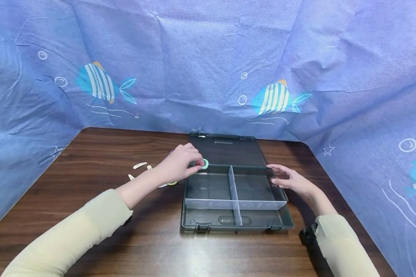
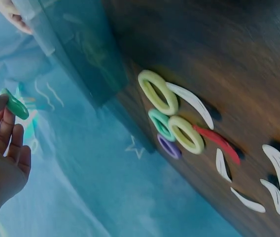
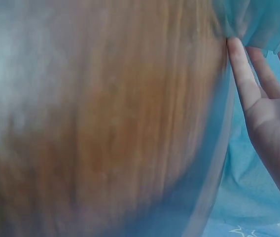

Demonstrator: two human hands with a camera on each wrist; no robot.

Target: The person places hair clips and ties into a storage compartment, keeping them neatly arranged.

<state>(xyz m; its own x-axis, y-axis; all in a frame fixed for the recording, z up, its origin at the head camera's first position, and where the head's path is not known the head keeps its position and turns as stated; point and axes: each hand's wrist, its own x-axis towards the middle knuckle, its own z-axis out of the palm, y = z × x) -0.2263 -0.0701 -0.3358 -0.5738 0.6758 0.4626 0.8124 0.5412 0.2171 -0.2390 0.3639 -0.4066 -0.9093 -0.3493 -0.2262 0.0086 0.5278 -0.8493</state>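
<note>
My left hand (image 1: pixel 180 163) pinches a green hair tie (image 2: pixel 17 104) between thumb and fingers, over the left side of a grey see-through divider box (image 1: pixel 208 188). The box lies open, and its compartments in the head view hold nothing I can see. On the right, my right hand (image 1: pixel 291 181) touches the box's right edge with its fingers extended and spread. To the left of the box lie several hair ties, among them a yellow one (image 2: pixel 146 88) and a purple one (image 2: pixel 168 147), with a red hair clip (image 2: pixel 219 140) and several white hair clips (image 2: pixel 278 168).
The box's lid (image 1: pixel 225 152) is folded back flat toward the far edge of the dark wooden table (image 1: pixel 152 246). A blue cloth with fish prints (image 1: pixel 201 57) hangs behind and along both sides.
</note>
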